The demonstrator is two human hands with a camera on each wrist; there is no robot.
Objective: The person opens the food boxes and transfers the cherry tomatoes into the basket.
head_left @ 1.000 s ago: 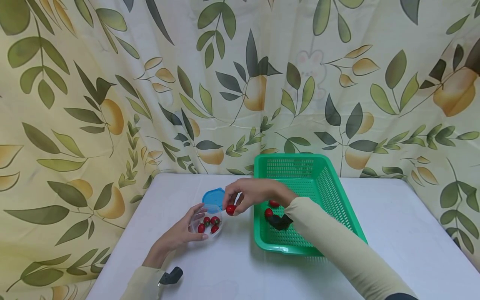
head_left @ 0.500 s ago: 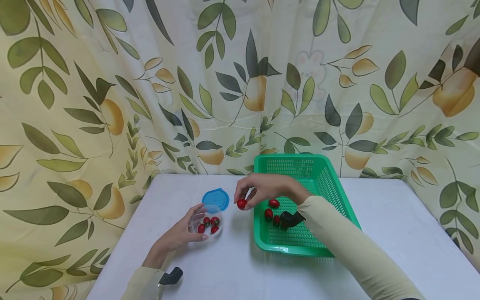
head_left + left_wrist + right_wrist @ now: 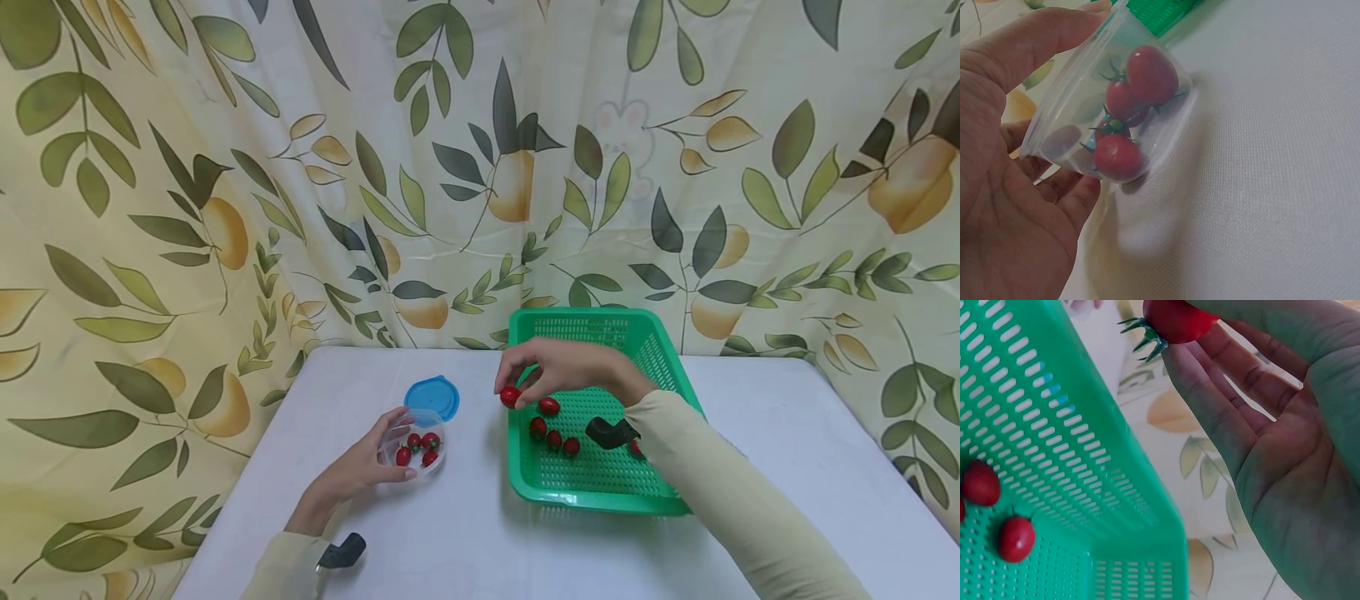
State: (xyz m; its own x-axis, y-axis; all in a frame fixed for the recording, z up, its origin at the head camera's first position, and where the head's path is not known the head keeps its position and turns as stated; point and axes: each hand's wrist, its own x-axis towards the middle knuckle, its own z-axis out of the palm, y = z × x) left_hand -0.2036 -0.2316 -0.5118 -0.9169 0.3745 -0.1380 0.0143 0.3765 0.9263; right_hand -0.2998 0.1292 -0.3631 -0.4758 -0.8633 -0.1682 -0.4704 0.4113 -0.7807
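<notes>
In the head view, a clear container (image 3: 392, 446) is held by the left hand (image 3: 365, 463) towards the desk's (image 3: 465, 533) left edge, presumably for steadiness; the blue lid (image 3: 435, 398) is laid nearer the far-left corner, so the mouth is uncovered. By the far edge's middle, at the left rim of a green basket (image 3: 585, 501), a tomato (image 3: 510, 397) is held by the right hand (image 3: 558, 367). In the left wrist view, the container's wall is pinched between thumb and fingers, its contents unobstructed. In the right wrist view, the tomato is pinched lightly, probably against bruising.
</notes>
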